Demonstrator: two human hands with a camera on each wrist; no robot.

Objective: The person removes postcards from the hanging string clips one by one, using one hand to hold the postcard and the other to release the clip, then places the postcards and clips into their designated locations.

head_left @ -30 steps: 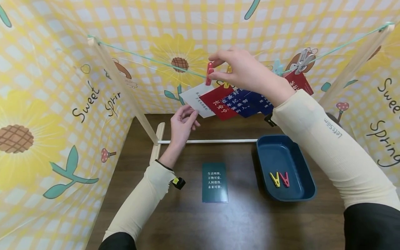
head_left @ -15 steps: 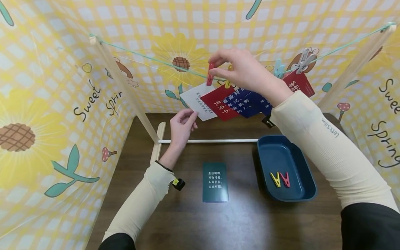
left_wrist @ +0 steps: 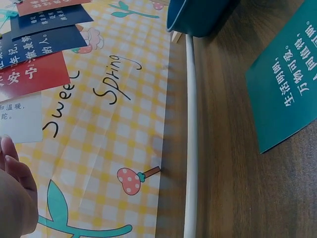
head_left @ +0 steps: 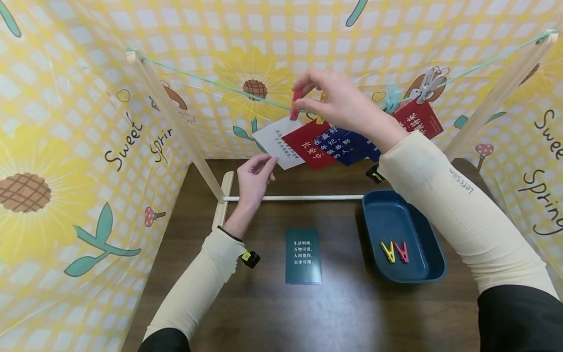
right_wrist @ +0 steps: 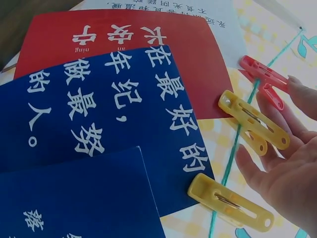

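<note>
My left hand (head_left: pixel 254 178) pinches the lower left corner of a white card (head_left: pixel 279 142) printed with dark characters. Above it, my right hand (head_left: pixel 345 100) pinches a red clothespin (right_wrist: pixel 262 74) between thumb and fingers. That clothespin sits on the green string (right_wrist: pixel 233 158), at the white card's upper edge; how firmly it grips the card is hard to see. Beside the white card hang a red card (right_wrist: pixel 193 64) and overlapping dark blue cards (right_wrist: pixel 99 124). Yellow clothespins (right_wrist: pixel 252 119) hold them to the string, close to my right fingers.
Wooden posts (head_left: pixel 176 122) carry the string, joined low by a white rod (head_left: pixel 316 198). Farther right hangs another red card (head_left: pixel 418 117) under a clear clothespin (head_left: pixel 428 85). A green card (head_left: pixel 303 269) lies on the table. Inside a blue tray (head_left: pixel 433 259) are a yellow clothespin (head_left: pixel 388 253) and a pink clothespin (head_left: pixel 401 252).
Both hands keep their holds almost in place. The white card's lower corner has dropped slightly, and my right forearm has shifted a little to the left.
</note>
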